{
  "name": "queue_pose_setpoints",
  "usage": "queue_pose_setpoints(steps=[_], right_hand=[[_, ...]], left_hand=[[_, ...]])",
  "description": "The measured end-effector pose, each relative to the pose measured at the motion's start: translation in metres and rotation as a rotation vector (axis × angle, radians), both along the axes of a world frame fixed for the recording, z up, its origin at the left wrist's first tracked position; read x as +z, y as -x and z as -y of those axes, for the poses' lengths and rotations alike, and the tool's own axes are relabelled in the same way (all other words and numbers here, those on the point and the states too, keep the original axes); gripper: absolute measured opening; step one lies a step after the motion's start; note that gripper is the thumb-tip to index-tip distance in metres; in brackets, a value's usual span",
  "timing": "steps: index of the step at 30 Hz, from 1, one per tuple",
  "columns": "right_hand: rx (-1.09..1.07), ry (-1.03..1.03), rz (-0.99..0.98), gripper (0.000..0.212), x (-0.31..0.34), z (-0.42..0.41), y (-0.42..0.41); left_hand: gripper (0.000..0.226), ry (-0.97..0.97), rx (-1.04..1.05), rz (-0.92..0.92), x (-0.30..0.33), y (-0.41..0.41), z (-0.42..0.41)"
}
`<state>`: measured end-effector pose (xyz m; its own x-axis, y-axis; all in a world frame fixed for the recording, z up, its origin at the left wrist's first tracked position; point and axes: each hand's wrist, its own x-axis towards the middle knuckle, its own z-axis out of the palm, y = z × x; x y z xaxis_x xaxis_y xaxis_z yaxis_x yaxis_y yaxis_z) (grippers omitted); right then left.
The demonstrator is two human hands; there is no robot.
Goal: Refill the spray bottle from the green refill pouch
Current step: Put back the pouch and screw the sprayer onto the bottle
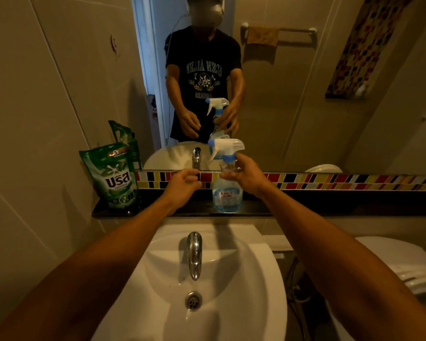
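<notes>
A clear spray bottle (227,195) with a white and blue trigger head stands upright on the dark shelf (293,209) under the mirror. My right hand (245,174) is wrapped around its neck, just below the trigger head. My left hand (182,184) hovers a little to the left of the bottle, fingers loosely curled, holding nothing. The green refill pouch (116,178) stands upright at the shelf's left end, leaning on the wall, apart from both hands.
A white basin (256,279) with a chrome tap (194,254) and drain lies below the shelf. A white toilet (403,267) is at the right. The mirror (293,94) reflects a person, the bottle and a towel rail. Tiled wall at the left.
</notes>
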<state>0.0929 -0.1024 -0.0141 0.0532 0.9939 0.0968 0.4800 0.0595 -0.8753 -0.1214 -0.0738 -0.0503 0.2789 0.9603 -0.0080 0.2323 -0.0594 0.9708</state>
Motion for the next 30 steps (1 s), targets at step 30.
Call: queue_pose_setpoints(steps=[30], right_hand=[[0.005, 0.038, -0.101, 0.050, -0.060, -0.074, -0.057]], left_hand=[[0.049, 0.272, 0.033, 0.144, -0.073, -0.118, -0.040]])
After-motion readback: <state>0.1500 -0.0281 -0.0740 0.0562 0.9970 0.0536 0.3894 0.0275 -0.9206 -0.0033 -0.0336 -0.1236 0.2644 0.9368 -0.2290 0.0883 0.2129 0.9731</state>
